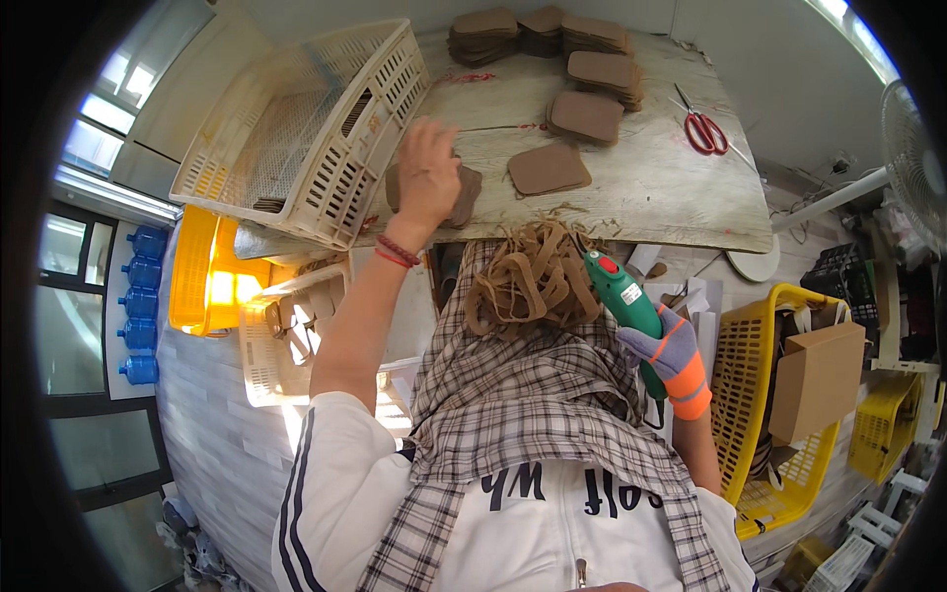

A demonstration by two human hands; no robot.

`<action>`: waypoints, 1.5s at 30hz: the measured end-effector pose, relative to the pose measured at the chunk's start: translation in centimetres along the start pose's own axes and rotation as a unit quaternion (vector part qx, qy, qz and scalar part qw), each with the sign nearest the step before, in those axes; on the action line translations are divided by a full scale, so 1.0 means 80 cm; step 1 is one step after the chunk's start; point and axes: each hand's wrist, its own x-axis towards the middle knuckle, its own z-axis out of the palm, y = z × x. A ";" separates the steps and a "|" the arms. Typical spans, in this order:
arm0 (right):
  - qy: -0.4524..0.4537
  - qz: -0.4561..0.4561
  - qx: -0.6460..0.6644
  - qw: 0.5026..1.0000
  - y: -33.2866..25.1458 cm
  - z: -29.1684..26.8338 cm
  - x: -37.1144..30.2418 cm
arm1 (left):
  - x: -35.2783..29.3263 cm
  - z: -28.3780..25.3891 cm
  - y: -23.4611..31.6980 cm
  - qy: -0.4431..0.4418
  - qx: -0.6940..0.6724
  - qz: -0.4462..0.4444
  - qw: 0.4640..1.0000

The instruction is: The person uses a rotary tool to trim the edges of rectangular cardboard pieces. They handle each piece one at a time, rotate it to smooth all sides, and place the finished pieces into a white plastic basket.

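Checked apron (pixel 533 424), spread over my lap: nearest item.

Green power tool (pixel 623 296), one, red switch, cord at the tail. Hard casing, probably the heaviest piece to hand and stiff throughout; best taken round the barrel, clear of the nose. Held in my right hand (pixel 676 360), gloved in grey and orange, fingers wrapped round the lower casing. Right forearm low beside my body, nose tilted away from me and a little left.

Brown scraps (pixel 533 281), one tangled heap, resting on my lap against the surface edge. Looped strips, likely light and limp.

Brown pieces (pixel 466 200), a low stack near the front edge of the surface (pixel 671 187), partly beneath my left hand. Flat, round-cornered; I judge them light, fairly soft, bendable, not fragile. Best lifted by the side edges. Left hand (pixel 429 178), bare, red band (pixel 397 254) at the wrist: arm stretched forward, back of the hand up, fingers reaching forward and slightly bent. Whether they pinch anything I cannot tell; the undersides are hidden.

Smaller pile (pixel 549 169), same kind, to the right, apart.

White crate (pixel 326 183), slatted, tilted, left of my left hand.

Red-handled scissors (pixel 704 132), right side, lying apart from the stacks.

Further stacks (pixel 602 71), several, along the far side.
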 end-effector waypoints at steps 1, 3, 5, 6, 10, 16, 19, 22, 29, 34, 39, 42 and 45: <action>0.008 0.000 0.002 1.000 0.003 -0.001 0.000 | 0.006 0.015 0.018 -0.043 -0.011 0.028 0.999; 0.023 0.008 0.011 1.000 0.005 -0.002 0.003 | 0.018 0.058 0.050 -0.128 -0.026 0.059 0.990; 0.028 0.010 0.022 0.999 0.007 -0.003 0.005 | 0.017 0.098 0.058 -0.202 -0.018 0.031 0.979; 0.026 0.013 0.032 0.999 0.007 -0.003 0.005 | 0.014 0.118 0.056 -0.233 -0.006 0.000 0.973; 0.040 0.022 0.041 0.998 0.017 -0.011 0.003 | 0.031 0.132 0.060 -0.242 -0.044 -0.096 0.965; 0.062 0.021 0.011 0.998 0.025 -0.016 0.017 | 0.049 0.100 0.060 -0.319 -0.294 -0.274 0.858; 0.070 0.018 0.067 0.995 0.007 -0.004 0.021 | 0.037 0.078 0.066 -0.180 -0.533 -0.385 0.731; 0.083 -0.006 0.064 0.995 -0.007 0.008 0.030 | 0.035 0.024 0.111 0.009 -0.745 -0.413 0.525; 0.058 -0.034 0.062 0.996 -0.051 0.029 0.032 | 0.009 -0.002 0.147 0.127 -0.846 -0.418 0.305; 0.042 -0.029 0.057 0.997 -0.062 0.035 0.026 | -0.001 -0.002 0.152 0.137 -0.855 -0.418 0.274; 0.043 -0.032 0.059 0.997 -0.068 0.038 0.021 | -0.005 -0.011 0.162 0.127 -0.859 -0.411 0.278; 0.048 -0.039 0.064 0.996 -0.071 0.039 0.019 | -0.009 -0.008 0.166 0.127 -0.849 -0.433 0.275; 0.046 -0.041 0.066 0.996 -0.071 0.038 0.016 | -0.011 -0.011 0.169 0.132 -0.849 -0.427 0.282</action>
